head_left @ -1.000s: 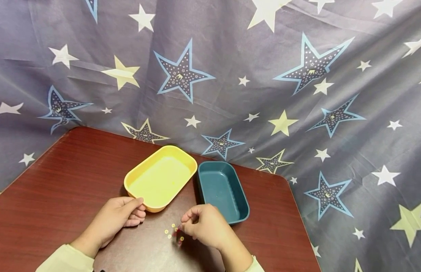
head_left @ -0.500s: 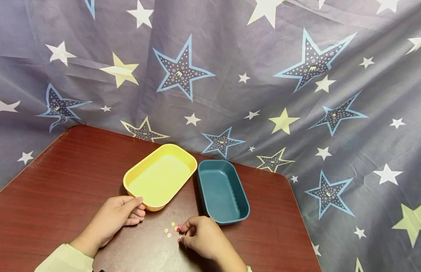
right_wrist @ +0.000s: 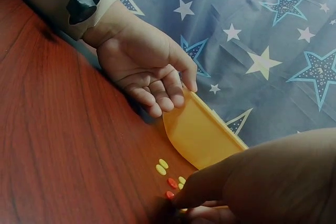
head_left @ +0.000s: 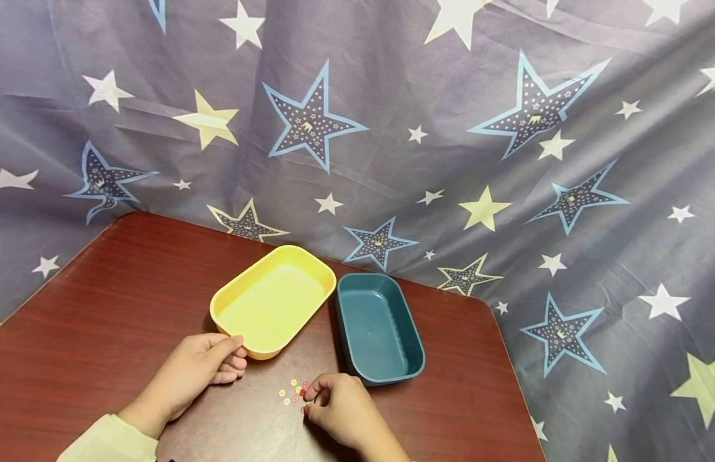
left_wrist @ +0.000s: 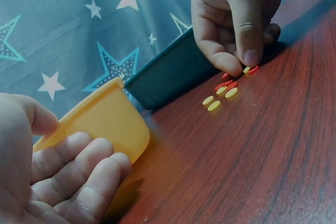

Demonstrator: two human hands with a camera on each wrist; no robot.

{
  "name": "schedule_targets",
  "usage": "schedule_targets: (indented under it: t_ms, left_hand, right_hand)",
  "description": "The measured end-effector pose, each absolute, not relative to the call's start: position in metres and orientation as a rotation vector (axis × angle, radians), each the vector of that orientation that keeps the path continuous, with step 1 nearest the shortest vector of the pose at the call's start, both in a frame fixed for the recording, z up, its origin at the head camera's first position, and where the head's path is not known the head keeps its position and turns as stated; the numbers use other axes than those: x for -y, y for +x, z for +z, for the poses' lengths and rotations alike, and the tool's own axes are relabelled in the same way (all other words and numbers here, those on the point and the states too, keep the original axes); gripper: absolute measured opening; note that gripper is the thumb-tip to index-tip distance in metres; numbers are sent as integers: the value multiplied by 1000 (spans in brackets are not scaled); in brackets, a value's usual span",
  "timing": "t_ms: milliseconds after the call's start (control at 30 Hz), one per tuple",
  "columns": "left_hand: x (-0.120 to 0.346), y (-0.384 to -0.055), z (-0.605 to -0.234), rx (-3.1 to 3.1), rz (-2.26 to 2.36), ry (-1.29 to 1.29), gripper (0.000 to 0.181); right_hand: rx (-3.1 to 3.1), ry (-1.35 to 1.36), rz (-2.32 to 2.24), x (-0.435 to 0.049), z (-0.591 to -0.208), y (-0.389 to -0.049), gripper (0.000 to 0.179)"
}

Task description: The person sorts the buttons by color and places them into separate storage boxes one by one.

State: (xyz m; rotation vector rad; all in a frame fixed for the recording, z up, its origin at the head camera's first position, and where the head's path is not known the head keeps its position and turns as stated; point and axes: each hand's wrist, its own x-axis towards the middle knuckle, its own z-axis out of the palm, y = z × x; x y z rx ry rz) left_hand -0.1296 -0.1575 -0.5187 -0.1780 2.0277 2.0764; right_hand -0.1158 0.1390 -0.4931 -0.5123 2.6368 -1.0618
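My left hand (head_left: 204, 362) grips the near left corner of a yellow plastic container (head_left: 270, 301), thumb on its rim and fingers loosely curled outside. Small round discs lie clustered on the table; a yellow disc (head_left: 294, 382) and a pink-red disc (head_left: 295, 399) are among several. Over the cluster's right side, my right hand (head_left: 348, 410) reaches down with thumb and forefinger brought together. Between those tips, the left wrist view shows a small yellow disc (left_wrist: 246, 70) at table level, beside a red disc (left_wrist: 254, 70). My right hand hides part of the cluster in the right wrist view.
A dark teal container (head_left: 371, 327) stands just right of the yellow one, its near end close behind my right hand. Both sit on a reddish-brown wooden table (head_left: 149, 276). A star-patterned curtain (head_left: 392, 128) hangs along the table's back edge.
My right hand has come down and toward me onto the near right discs, its fingertips closing at a yellow one. The left hand keeps its grip on the yellow container.
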Motion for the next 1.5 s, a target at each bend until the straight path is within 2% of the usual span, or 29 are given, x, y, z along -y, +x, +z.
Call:
schedule_targets:
  t_ms: [500,933,1500]
  left_hand:
    - [158,-129,-518,-2034,2073,-169,44]
    - [158,-128,-521,-2051,2061,-166,44]
    - [157,-127,-520,-2049,2063,-156,44]
  right_hand:
    - [-2644,-593,-1067,-145,-501,-116,10]
    - [-2696,-567,-1057,-142,-502,-115,19]
    - [-2752,-716,-979,-147,-505,-117,22]
